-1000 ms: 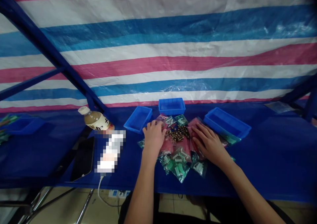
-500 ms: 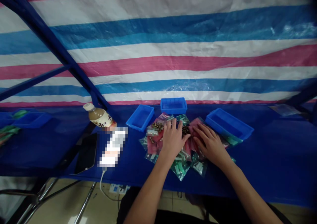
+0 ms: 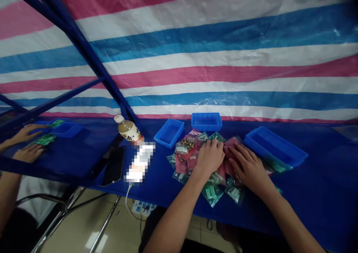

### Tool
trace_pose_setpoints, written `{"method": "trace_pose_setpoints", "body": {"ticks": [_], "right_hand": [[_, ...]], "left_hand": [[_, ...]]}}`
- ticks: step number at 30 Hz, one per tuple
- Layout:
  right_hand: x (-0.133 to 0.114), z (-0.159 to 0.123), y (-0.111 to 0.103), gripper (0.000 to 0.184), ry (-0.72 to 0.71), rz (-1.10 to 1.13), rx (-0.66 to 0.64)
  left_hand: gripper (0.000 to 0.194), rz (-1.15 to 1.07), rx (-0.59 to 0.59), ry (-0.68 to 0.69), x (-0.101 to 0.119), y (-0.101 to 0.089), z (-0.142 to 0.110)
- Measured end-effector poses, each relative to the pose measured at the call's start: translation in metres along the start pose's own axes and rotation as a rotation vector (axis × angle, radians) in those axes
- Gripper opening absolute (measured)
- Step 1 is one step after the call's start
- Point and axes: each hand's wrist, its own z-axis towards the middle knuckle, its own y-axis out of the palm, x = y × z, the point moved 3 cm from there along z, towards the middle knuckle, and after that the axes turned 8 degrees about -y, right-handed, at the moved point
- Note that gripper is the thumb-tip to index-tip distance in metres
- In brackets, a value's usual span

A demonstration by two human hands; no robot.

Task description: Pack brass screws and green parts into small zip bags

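Observation:
Small zip plastic bags lie in a heap, some pink (image 3: 181, 166) and some green-tinted (image 3: 212, 193). Brass-coloured metal pieces (image 3: 188, 144) show in a bag on the heap's left side. My left hand (image 3: 210, 157) is over the middle of the pile, its fingers bent down and their tips out of sight. What it grips, if anything, is hidden. To its right, my right hand (image 3: 250, 167) lies with fingers stretched and slightly apart on pink bags.
Three blue trays, left (image 3: 169, 133), middle (image 3: 207, 122) and right (image 3: 275, 148), stand behind the heap. Leftward are a drink bottle (image 3: 130, 130), a dark tablet (image 3: 114, 165) and a blurred-out device with a cable. Beyond a blue frame post (image 3: 84, 48), another person's hands touch green bags (image 3: 46, 138).
The view has swung left, bringing another person's hands and arm into sight. My left hand's fingers, spread before, are now curled down and nearer my right hand. My right hand stays on the pink bags.

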Motion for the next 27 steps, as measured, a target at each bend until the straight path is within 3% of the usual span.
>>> {"method": "trace_pose_setpoints", "body": {"ticks": [7, 14, 23, 27], "right_hand": [[0.002, -0.001, 0.004, 0.047, -0.016, -0.007, 0.004], [0.005, -0.002, 0.006, 0.047, -0.033, 0.003, 0.002], [0.004, -0.002, 0.004, 0.049, -0.042, -0.004, 0.001], [0.003, -0.002, 0.004, 0.048, -0.011, -0.008, -0.013]], "left_hand": [[0.021, -0.03, 0.012, -0.037, 0.002, 0.009, 0.01], [0.036, -0.113, 0.053, -0.144, 0.002, 0.012, 0.014], [0.047, -0.306, 0.136, -0.446, -0.018, 0.0, 0.022], [0.05, -0.313, 0.155, -0.479, -0.029, -0.011, 0.021]]}}
